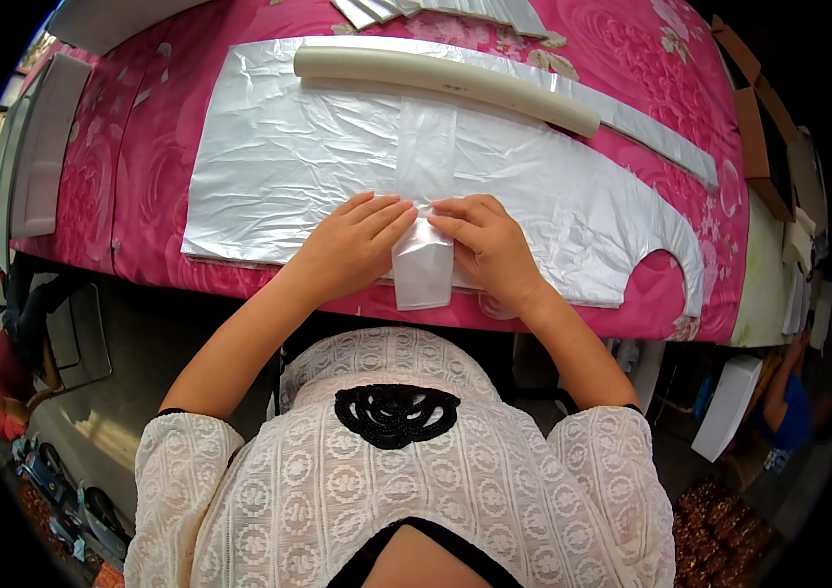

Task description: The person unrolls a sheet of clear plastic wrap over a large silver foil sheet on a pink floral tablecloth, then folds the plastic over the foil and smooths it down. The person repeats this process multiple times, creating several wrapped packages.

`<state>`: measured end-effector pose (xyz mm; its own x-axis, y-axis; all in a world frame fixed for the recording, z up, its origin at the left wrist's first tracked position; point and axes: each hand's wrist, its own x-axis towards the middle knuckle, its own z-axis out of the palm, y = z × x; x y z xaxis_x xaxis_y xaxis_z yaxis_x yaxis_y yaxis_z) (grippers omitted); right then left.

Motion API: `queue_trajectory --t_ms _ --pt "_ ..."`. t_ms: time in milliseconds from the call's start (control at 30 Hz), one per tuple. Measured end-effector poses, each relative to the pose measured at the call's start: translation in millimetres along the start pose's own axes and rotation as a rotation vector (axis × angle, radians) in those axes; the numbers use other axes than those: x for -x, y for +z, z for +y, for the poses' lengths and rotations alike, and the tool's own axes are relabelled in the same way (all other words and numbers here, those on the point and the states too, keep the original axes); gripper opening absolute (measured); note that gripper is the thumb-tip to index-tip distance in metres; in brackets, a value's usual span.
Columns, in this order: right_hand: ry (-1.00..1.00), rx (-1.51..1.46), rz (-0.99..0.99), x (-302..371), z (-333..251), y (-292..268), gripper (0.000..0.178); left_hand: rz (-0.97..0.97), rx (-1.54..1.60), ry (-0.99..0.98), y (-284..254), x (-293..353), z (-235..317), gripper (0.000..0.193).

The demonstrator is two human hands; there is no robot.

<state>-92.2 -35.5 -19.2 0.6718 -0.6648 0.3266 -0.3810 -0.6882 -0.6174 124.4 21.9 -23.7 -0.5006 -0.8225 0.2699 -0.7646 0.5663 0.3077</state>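
A stack of thin, crinkled white plastic sheets (279, 147) with a curved cut-out at its right end lies flat on the table. Across its middle runs a narrow translucent plastic strip (423, 279), whose near end hangs over the stack's front edge. My left hand (362, 240) comes in from the left, fingers close together, tips closed on the strip's left edge. From the other side, my right hand (488, 245) pinches the strip with thumb and forefinger. The fingertips of both hands almost meet over a crease. My left thumb is hidden.
A long cream tube (445, 86) rests across the stack's far part. The table has a pink flowered cloth (156, 186). White flat pieces (445, 12) lie at the far edge, cardboard boxes (764, 137) stand at the right, and a pale box (44, 147) at the left.
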Motion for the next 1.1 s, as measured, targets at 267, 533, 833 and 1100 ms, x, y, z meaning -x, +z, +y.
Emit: queue_trajectory --t_ms 267,533,833,1100 --pt "0.433 -0.307 -0.068 -16.4 7.6 -8.5 0.018 0.032 0.306 -0.151 -8.8 -10.0 -2.4 0.043" --pt "0.982 -0.565 -0.359 -59.2 21.1 -22.0 0.025 0.272 0.606 -0.619 -2.2 -25.2 2.1 0.052" --pt "0.971 -0.562 -0.382 -59.8 28.7 -18.4 0.025 -0.109 -0.050 -0.327 28.2 -26.0 27.6 0.087" --pt "0.798 -0.299 -0.210 -49.2 10.5 -12.6 0.021 -0.081 -0.087 -0.344 32.2 -25.1 27.8 0.086"
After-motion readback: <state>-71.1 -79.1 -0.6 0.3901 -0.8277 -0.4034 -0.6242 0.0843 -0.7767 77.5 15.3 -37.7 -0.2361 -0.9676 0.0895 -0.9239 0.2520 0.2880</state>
